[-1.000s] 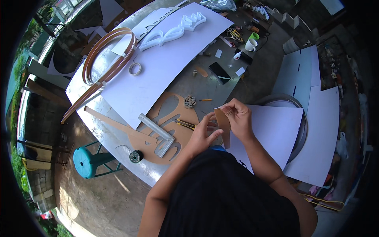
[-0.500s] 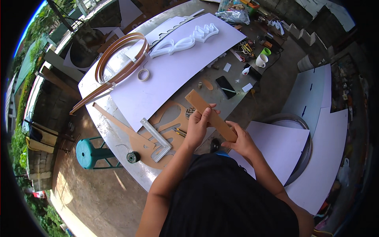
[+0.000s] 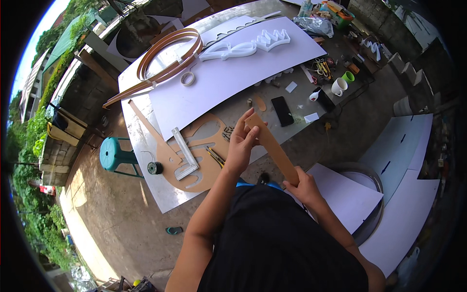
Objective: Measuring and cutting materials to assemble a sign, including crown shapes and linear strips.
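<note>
A flat brown strip of board (image 3: pixel 273 150) slants between my two hands, off the table's near edge. My left hand (image 3: pixel 242 142) is closed on its upper end, thumb lying on the face. At the lower end my right hand (image 3: pixel 307 187) pinches the strip between thumb and fingers. Beyond the left hand lies a brown cut-out board (image 3: pixel 211 141) with curved openings. On it rest a metal try square (image 3: pixel 186 155) and two yellow-and-black cutters (image 3: pixel 215 156). A small heap of metal pieces (image 3: pixel 227 134) sits beside the left wrist.
A large white sheet (image 3: pixel 219 92) covers the far table, bearing white raised lettering (image 3: pixel 233 50), a tape roll (image 3: pixel 187 79) and bent brown strips (image 3: pixel 168 41). A phone (image 3: pixel 282 111) and mug (image 3: pixel 339 86) stand rightward. A green stool (image 3: pixel 111 155) is left; white panels (image 3: pixel 343 194) lie right.
The brown strip has turned to a steeper slant. My hands have moved farther apart along it, the left up to its top end, the right down to its bottom end. The view has shifted.
</note>
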Demonstrator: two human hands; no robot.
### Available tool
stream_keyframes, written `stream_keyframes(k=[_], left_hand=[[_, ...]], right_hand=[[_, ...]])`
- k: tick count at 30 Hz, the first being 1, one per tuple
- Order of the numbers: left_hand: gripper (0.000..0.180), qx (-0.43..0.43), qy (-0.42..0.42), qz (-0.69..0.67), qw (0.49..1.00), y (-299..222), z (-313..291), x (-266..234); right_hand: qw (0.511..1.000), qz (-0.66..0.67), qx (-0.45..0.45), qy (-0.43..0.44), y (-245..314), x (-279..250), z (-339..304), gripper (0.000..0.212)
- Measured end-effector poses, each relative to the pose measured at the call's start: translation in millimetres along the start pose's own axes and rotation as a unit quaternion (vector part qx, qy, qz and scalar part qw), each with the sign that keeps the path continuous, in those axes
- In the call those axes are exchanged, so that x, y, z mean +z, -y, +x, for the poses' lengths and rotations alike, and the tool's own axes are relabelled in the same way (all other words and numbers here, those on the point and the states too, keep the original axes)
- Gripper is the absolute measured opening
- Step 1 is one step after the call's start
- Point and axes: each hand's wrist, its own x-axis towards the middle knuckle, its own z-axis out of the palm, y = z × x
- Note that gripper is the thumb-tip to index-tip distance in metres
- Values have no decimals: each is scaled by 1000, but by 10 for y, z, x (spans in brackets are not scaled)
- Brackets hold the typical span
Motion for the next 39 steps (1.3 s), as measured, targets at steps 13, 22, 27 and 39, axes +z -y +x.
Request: stream_keyframes(k=[13, 22, 27, 39], left_hand=[[43, -25, -75, 33, 996, 520, -387, -213], [29, -230, -169, 515, 808, 1807, -1735, -1387], [37, -362, -289, 463, 756, 2159, -2618, -1873], [30, -266, -234, 477, 804, 2005, -2208, -1707]], right_hand=[[992, -15, 20, 126, -347, -257, 16, 37], [985, -107, -12, 136, -702, -322, 168, 35], [985, -114, -18, 131, -647, -349, 280, 34], [987, -83, -29, 137, -543, -291, 320, 33]])
